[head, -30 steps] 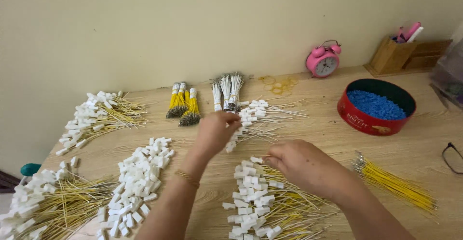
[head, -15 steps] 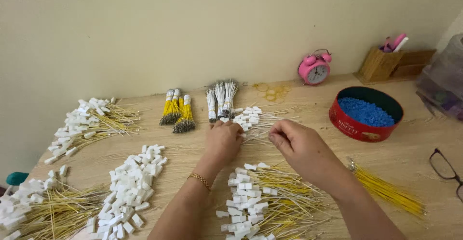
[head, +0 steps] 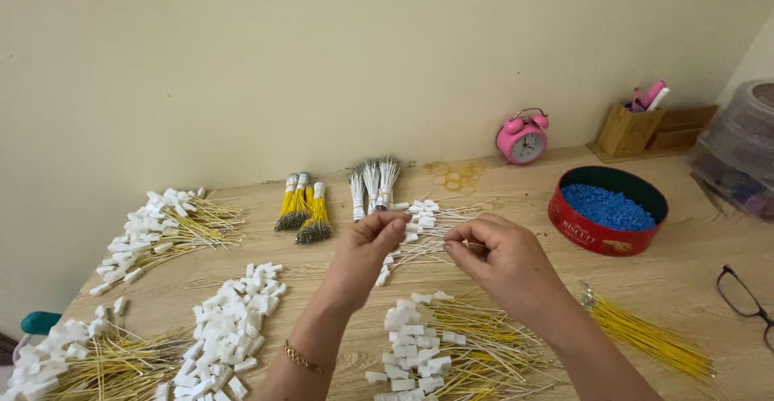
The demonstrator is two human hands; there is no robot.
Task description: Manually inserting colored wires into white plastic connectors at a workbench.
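Observation:
My left hand and my right hand are raised above the wooden table, fingertips pinched and facing each other. A thin white wire stretches between them; each hand grips one end. Right behind the hands lies a small pile of white-wire pieces with white plastic blocks. Below the hands sits a heap of yellow wires with white blocks. A gold bracelet is on my left wrist.
A red round tin of blue beads stands to the right. Loose yellow wires, bundles of yellow and white wires, a heap of white blocks, a pink alarm clock, a wooden pen holder and glasses lie around.
The left hand drew back from the far pile of white-wire pieces and both hands rose together in front of me, now holding a white wire between them.

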